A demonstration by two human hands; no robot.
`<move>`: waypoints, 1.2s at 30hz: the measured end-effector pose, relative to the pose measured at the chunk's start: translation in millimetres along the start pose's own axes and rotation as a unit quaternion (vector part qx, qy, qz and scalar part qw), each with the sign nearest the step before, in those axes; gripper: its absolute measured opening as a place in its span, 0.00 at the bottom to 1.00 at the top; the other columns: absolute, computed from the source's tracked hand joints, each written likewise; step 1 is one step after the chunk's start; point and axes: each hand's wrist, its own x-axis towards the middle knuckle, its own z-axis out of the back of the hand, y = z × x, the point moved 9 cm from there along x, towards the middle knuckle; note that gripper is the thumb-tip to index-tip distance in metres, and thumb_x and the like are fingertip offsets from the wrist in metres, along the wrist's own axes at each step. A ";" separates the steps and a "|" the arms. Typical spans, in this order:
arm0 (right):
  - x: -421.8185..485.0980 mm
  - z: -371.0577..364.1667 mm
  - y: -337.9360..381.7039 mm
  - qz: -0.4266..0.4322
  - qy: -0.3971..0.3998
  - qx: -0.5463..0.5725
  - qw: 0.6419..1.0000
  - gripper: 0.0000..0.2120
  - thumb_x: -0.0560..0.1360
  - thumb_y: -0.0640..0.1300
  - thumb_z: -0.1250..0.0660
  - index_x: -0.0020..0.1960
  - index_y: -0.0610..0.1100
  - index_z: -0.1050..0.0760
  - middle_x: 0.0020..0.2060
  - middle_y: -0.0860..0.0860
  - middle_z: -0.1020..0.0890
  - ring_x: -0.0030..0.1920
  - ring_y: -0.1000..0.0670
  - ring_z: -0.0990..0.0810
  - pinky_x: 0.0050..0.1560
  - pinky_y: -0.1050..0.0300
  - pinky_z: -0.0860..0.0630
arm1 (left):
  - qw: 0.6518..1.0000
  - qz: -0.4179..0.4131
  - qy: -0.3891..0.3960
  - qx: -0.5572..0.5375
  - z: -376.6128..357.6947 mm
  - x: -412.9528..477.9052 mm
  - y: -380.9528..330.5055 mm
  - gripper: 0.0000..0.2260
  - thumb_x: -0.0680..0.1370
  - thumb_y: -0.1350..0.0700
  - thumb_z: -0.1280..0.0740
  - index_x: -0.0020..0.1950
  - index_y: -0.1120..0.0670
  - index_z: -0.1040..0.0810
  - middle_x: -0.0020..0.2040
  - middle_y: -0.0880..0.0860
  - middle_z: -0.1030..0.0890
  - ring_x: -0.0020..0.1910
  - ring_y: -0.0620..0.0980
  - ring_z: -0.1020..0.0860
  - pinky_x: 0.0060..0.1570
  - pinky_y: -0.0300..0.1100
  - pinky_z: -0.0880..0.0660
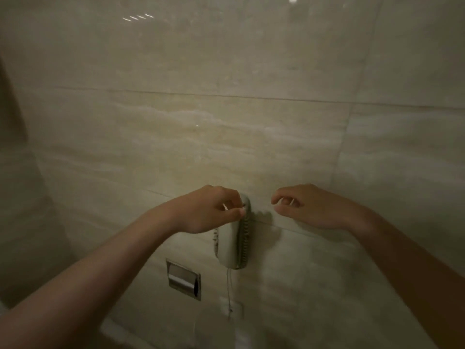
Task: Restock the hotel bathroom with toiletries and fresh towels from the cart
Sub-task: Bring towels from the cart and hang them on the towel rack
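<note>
Head view. Your left hand (pixel 214 210) was raised to the wall with its fingers curled and thumb meeting forefinger, pinching a white sliver (pixel 224 206) that was too small and blurred to identify. Your right hand (pixel 309 206), level with it and a little apart to the right, was curled the same way around a second white sliver (pixel 292 202). Whether the two slivers were one item, or a toiletry at all, could not be told; these were the only things you held.

The left fingertips lay at the top of a wall telephone (pixel 232 245), mounted upright between your hands and just below them. Actual contact with it could not be judged. A coiled cord (pixel 245 238) ran down the telephone's right side. A thin cable (pixel 228 285) dropped from its lower end to a pale wall plate (pixel 235 309) directly beneath.

Lower left of the telephone, a recessed metal paper holder (pixel 183 279) sat in the wall. Behind everything stood the glossy beige tiled wall (pixel 226 122), crossed by grout lines and, at the top, ceiling-light reflections.
</note>
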 end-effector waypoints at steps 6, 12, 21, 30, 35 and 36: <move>-57.8 1.7 -60.5 -0.120 -0.020 0.016 0.992 0.08 0.78 0.50 0.39 0.54 0.50 0.24 0.39 0.60 0.26 0.41 0.57 0.26 0.41 0.69 0.32 | 0.995 -0.088 0.039 -0.039 -31.8 36.1 -28.3 0.12 0.79 0.46 0.41 0.55 0.50 0.24 0.51 0.46 0.21 0.50 0.45 0.22 0.49 0.43 0.24; -133.3 -7.6 -116.2 -0.241 -0.049 0.067 0.967 0.06 0.78 0.48 0.38 0.52 0.54 0.25 0.41 0.60 0.23 0.41 0.57 0.22 0.46 0.62 0.25 | 0.975 -0.170 0.082 -0.117 -84.0 72.0 -77.4 0.09 0.79 0.49 0.40 0.53 0.50 0.23 0.52 0.46 0.21 0.50 0.43 0.22 0.48 0.36 0.26; -278.1 -18.6 -175.6 -0.376 -0.109 0.176 0.903 0.08 0.78 0.48 0.40 0.55 0.52 0.26 0.48 0.52 0.20 0.48 0.52 0.19 0.54 0.52 0.22 | 0.932 -0.248 0.184 -0.190 -195.8 98.1 -192.2 0.06 0.78 0.51 0.38 0.51 0.50 0.22 0.47 0.46 0.20 0.46 0.43 0.22 0.46 0.33 0.27; -423.6 -27.9 -266.0 -0.427 -0.159 0.268 0.849 0.10 0.79 0.46 0.40 0.58 0.48 0.26 0.47 0.54 0.20 0.47 0.54 0.20 0.45 0.66 0.24 | 0.914 -0.251 0.243 -0.207 -294.8 113.5 -319.3 0.06 0.78 0.54 0.37 0.50 0.51 0.21 0.48 0.48 0.19 0.47 0.46 0.21 0.46 0.33 0.28; -512.4 -19.0 -315.1 -0.439 -0.154 0.284 0.838 0.08 0.79 0.43 0.41 0.56 0.47 0.26 0.47 0.50 0.21 0.47 0.54 0.22 0.42 0.72 0.26 | 0.901 -0.253 0.262 -0.234 -339.4 123.2 -419.7 0.07 0.78 0.55 0.38 0.51 0.50 0.21 0.49 0.50 0.19 0.49 0.46 0.22 0.48 0.34 0.28; -530.3 -15.9 -324.0 -0.443 -0.154 0.286 0.835 0.08 0.79 0.43 0.40 0.56 0.47 0.26 0.48 0.50 0.22 0.48 0.53 0.22 0.43 0.72 0.26 | 0.900 -0.249 0.264 -0.240 -347.1 125.5 -439.5 0.07 0.78 0.55 0.38 0.51 0.51 0.21 0.49 0.51 0.19 0.49 0.46 0.22 0.50 0.35 0.28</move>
